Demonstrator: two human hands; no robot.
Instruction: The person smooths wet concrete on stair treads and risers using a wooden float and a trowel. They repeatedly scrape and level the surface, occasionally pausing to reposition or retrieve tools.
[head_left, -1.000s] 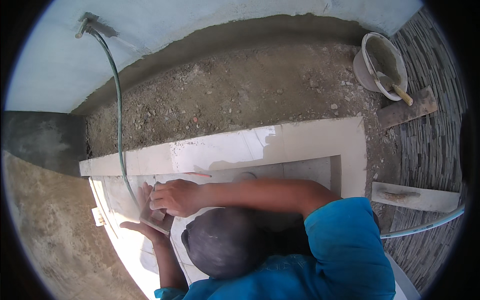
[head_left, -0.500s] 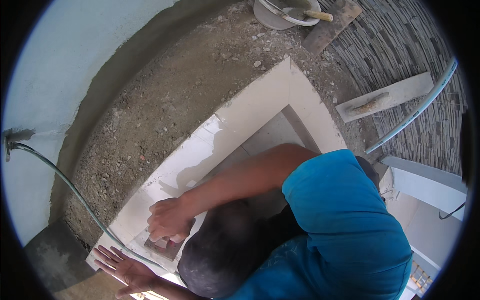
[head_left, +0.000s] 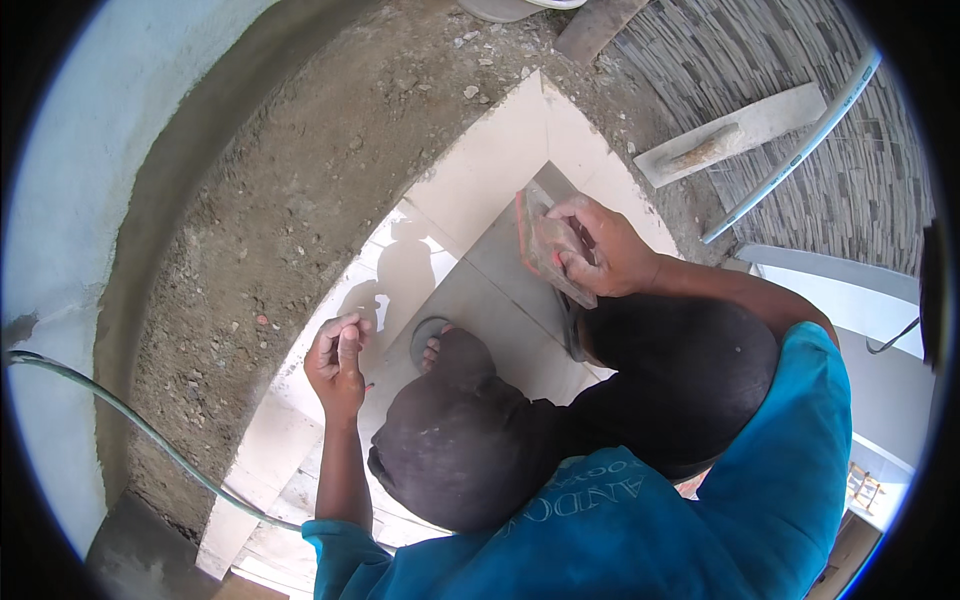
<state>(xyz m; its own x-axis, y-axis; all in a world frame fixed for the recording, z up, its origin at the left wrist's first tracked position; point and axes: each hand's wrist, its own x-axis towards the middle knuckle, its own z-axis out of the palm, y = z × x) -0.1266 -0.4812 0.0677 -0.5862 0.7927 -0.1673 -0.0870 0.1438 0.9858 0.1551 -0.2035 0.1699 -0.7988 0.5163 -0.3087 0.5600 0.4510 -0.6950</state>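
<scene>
My right hand is closed around the grip of a small rectangular hand float, dusty grey-brown with a reddish edge. It is raised over the grey floor tiles, near the inner corner of the cream tile border. On the left, my left hand hovers above the border with its fingers loosely curled and nothing visible in them. Between my hands are my knees in dark trousers, and one sandalled foot rests on the tiles.
Rough soil with small stones lies beyond the border, against a pale wall. A green hose runs along the left. At right are a long float, a light blue pipe and a striped stone-pattern surface. A bucket shows at the top.
My right hand has lifted the float from the lower-left border and carried it up and right. My left hand has risen from the lower left, its spread fingers now curled.
</scene>
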